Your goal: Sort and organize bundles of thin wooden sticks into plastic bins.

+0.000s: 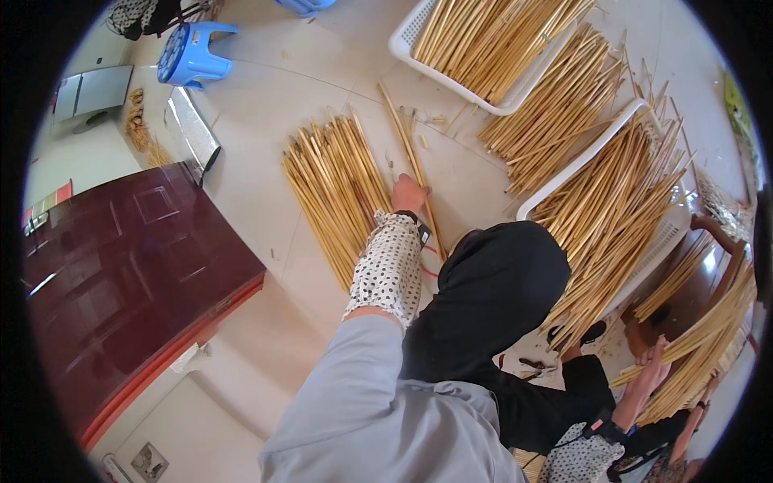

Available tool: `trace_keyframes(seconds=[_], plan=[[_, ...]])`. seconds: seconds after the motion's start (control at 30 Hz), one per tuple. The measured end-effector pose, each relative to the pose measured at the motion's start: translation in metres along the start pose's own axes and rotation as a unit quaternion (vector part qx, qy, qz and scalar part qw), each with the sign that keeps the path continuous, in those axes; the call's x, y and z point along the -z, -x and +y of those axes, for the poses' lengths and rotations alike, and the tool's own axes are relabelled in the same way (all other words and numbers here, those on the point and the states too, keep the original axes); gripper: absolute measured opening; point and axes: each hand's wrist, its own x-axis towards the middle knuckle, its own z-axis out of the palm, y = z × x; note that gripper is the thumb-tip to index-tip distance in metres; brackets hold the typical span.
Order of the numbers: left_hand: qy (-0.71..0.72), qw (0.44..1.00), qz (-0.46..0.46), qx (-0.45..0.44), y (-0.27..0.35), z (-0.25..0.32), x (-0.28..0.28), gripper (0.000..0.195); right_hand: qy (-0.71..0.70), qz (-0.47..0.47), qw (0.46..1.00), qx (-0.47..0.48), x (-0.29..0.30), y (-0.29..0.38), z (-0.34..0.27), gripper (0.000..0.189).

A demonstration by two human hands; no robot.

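My left hand, below a polka-dot oversleeve, is low over the floor, its thumb side against a few long straw-coloured stalks. Whether its fingers close round them is hidden. Just left of it a row of similar stalks lies side by side on the tiles, ends roughly level at the top. At the lower right, my right hand grips a thin bundle of stalks. Their tips stick out to the left past my wrist, and a larger fan of stalks spreads beside and behind them.
Two white plastic baskets hold stalks, with a loose pile between. A dark red panelled wooden piece stands left. A blue stool is at upper left. Another person's arm shows at lower right, near a brown wooden chair.
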Motion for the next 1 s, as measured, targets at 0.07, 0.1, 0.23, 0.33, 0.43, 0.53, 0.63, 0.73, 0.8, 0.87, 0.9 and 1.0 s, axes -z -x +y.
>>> trace_keyframes(seconds=[0.07, 0.1, 0.23, 0.33, 0.43, 0.53, 0.63, 0.73, 0.8, 0.87, 0.9, 1.0], plan=[[-0.006, 1.0, 0.002, 0.0, -0.006, 0.002, -0.004, 0.05, 0.014, -0.001, 1.0, 0.009, -0.007, -0.006, 0.007, 0.02], [-0.002, 1.0, -0.012, 0.0, -0.009, 0.003, -0.005, 0.045, 0.015, -0.003, 1.0, 0.005, -0.01, -0.009, 0.01, 0.02], [0.002, 0.999, 0.017, -0.035, -0.022, -0.034, 0.003, 0.031, 0.006, -0.027, 1.0, -0.015, -0.03, -0.019, 0.023, 0.019], [0.204, 0.976, -0.081, -0.007, -0.002, -0.02, 0.035, 0.025, 0.019, -0.028, 0.999, 0.006, -0.024, -0.02, 0.021, 0.019], [0.236, 0.966, -0.102, 0.013, -0.003, -0.061, 0.097, 0.023, 0.012, -0.049, 0.999, 0.022, -0.029, -0.022, 0.023, 0.017], [0.157, 0.983, -0.076, 0.049, -0.003, -0.112, 0.109, 0.025, -0.003, -0.052, 0.999, 0.007, -0.039, -0.021, 0.03, 0.016], [0.116, 0.987, -0.036, 0.103, 0.009, -0.146, 0.092, 0.026, 0.002, -0.053, 0.999, 0.006, -0.049, -0.013, 0.026, 0.016], [0.094, 0.983, -0.066, 0.147, 0.017, -0.153, 0.082, 0.028, 0.013, -0.059, 0.998, 0.012, -0.048, -0.003, 0.018, 0.017], [0.002, 0.991, -0.007, 0.13, 0.02, -0.175, 0.072, 0.034, 0.017, -0.075, 0.997, 0.018, -0.051, 0.002, 0.012, 0.017], [-0.001, 0.993, -0.014, 0.119, 0.023, -0.178, 0.067, 0.036, 0.013, -0.069, 0.997, 0.011, -0.053, 0.009, 0.007, 0.017], [-0.007, 0.994, -0.021, 0.106, 0.025, -0.174, 0.067, 0.039, 0.016, -0.069, 0.997, 0.015, -0.053, 0.01, 0.005, 0.017], [-0.063, 0.99, -0.03, 0.122, 0.04, -0.142, 0.081, 0.042, 0.025, -0.055, 0.998, 0.007, -0.052, 0.016, 0.001, 0.017]])
